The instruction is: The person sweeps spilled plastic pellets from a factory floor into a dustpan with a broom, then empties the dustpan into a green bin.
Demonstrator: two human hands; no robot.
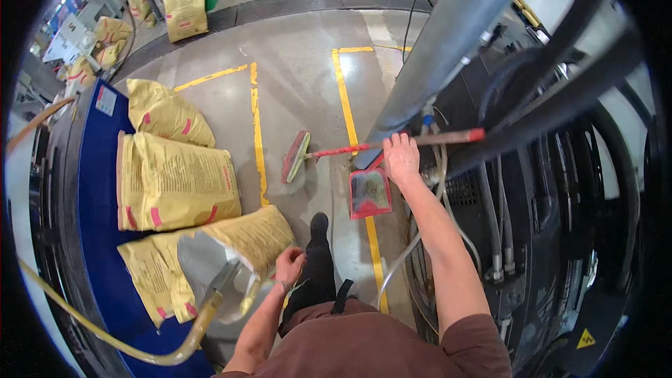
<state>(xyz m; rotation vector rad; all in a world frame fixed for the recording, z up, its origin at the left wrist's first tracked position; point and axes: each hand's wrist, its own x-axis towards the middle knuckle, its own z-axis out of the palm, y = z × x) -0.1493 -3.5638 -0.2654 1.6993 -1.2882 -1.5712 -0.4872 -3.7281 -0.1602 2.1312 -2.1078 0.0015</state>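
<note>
In the head view, the right hand (pixel 401 157) has its fingers clamped on the red handle of a broom (pixel 341 149), near the middle of its length. The handle runs crosswise in front of a thick grey pipe (pixel 448 42), and its broad head points left, over the floor (pixel 297 77) between the yellow lines; whether the bristles touch the floor I cannot tell. Just below the same hand is a red dustpan (pixel 369 211), its short handle rising toward the palm. It may be gripped along with the broom, but the hand hides that.

The left hand (pixel 290 266) is low, beside an opened yellow sack (pixel 262 234) with a metal suction tube (pixel 225 274) in its mouth. Its fingers are loosely curled with nothing visible in them; how far they are closed I cannot tell.

I judge the step in hand to be handling the broom and dustpan as a pair, one-handed. A move from here would call for a firm hold on both handles, a level pan, and care to keep the long handle off the pipe and the black hoses (pixel 546 108) at right.
</note>
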